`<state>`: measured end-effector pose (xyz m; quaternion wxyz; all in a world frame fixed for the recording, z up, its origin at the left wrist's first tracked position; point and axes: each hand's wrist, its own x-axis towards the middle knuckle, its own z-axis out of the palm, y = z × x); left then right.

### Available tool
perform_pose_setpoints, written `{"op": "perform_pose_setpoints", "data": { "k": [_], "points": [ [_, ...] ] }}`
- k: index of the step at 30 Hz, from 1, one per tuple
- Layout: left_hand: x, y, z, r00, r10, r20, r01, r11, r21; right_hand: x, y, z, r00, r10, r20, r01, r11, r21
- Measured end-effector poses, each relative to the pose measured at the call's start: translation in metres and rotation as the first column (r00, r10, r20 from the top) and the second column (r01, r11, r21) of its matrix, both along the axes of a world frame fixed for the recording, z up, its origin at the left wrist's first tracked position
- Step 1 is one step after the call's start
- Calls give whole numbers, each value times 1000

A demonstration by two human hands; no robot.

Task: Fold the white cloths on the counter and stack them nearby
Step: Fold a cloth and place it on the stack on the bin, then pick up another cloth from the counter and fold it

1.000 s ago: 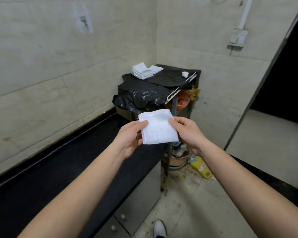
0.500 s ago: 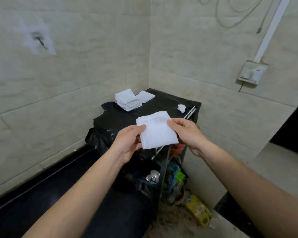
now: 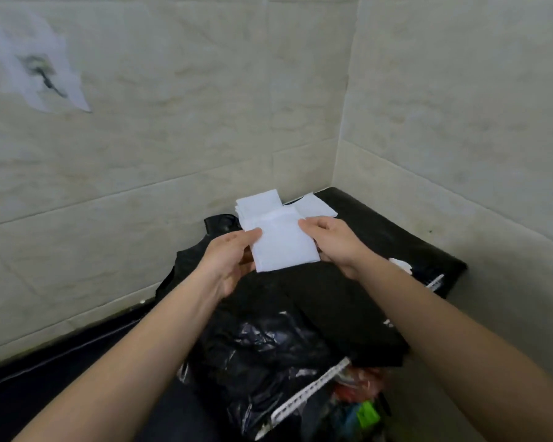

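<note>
A folded white cloth (image 3: 283, 244) is held flat between both hands above a black-covered stand. My left hand (image 3: 229, 260) pinches its left edge with thumb on top. My right hand (image 3: 331, 242) pinches its right edge. Just beyond the cloth lies a stack of folded white cloths (image 3: 257, 204) on the black plastic sheet (image 3: 380, 231), with one more folded cloth (image 3: 315, 205) beside the stack on the right. The held cloth's far edge overlaps the stack in view; whether it touches is unclear.
The stand sits in a corner of tiled walls (image 3: 173, 122). A small crumpled white scrap (image 3: 401, 264) lies on the sheet at right. A white perforated metal rail (image 3: 310, 393) edges the stand, with coloured clutter (image 3: 361, 406) below. A dark counter (image 3: 29, 393) runs along the left.
I have stepped closer to the stand. Both hands carried the folded cloth forward, from in front of the stand to right at the stack of cloths.
</note>
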<state>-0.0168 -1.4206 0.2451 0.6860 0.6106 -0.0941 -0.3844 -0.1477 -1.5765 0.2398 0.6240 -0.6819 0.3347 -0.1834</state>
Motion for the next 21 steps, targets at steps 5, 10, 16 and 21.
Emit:
{"op": "perform_pose_setpoints", "data": {
  "k": [5,10,16,21],
  "points": [
    [14,-90,4,998,61,15,-62,996,61,29,-95,0,998,59,-16,-59,998,17],
    [23,-174,-8,986,120,115,-139,975,175,42,-180,-6,996,56,-66,-51,996,72],
    [38,-223,-22,829,-18,559,-257,875,409,72,-236,-34,993,74,-89,-69,996,57],
    [53,-235,-28,751,-148,644,-308,784,539,98,-248,-59,989,116,-96,-117,993,-11]
  ]
}}
